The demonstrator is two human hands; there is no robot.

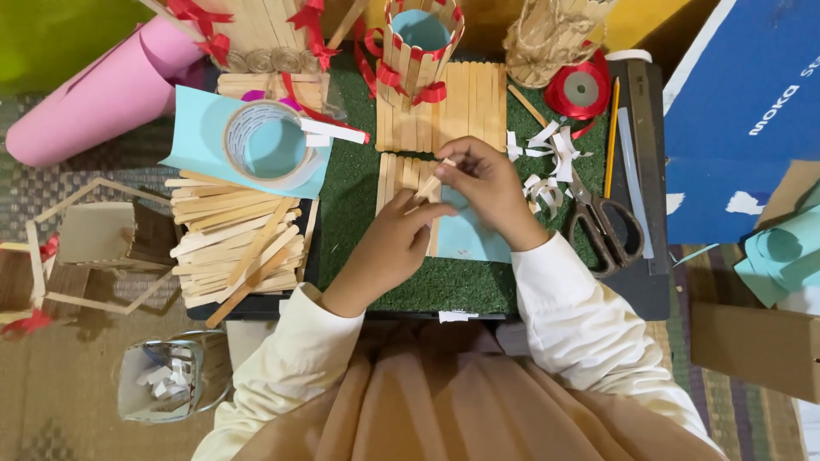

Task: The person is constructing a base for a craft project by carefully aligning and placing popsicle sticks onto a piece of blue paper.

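Sticks of pale wood, laid side by side in a short row, lie on the green turf mat in the middle of the counter, and both hands meet over them. The right hand pinches one end of a single craft stick between thumb and fingertips, its grip closed tight on it; the left hand comes up from below with its fingers curled against the same stick, so its grip is closed there too. Under the hands lies a light blue paper sheet, touching the row's right edge.

Just beyond the row, a larger panel of joined sticks lies flat, and on its far left corner stands a round stick holder with red ribbon. Right of the hands are white paper scraps, then scissors, a yellow pencil and a ruler. A red ribbon spool sits near the panel's far right corner.

To the left, a loose heap of craft sticks lies beside the mat, with a roll of tape on blue paper just above it. A pink paper roll lies well apart at the far left, and a blue box is at the right.
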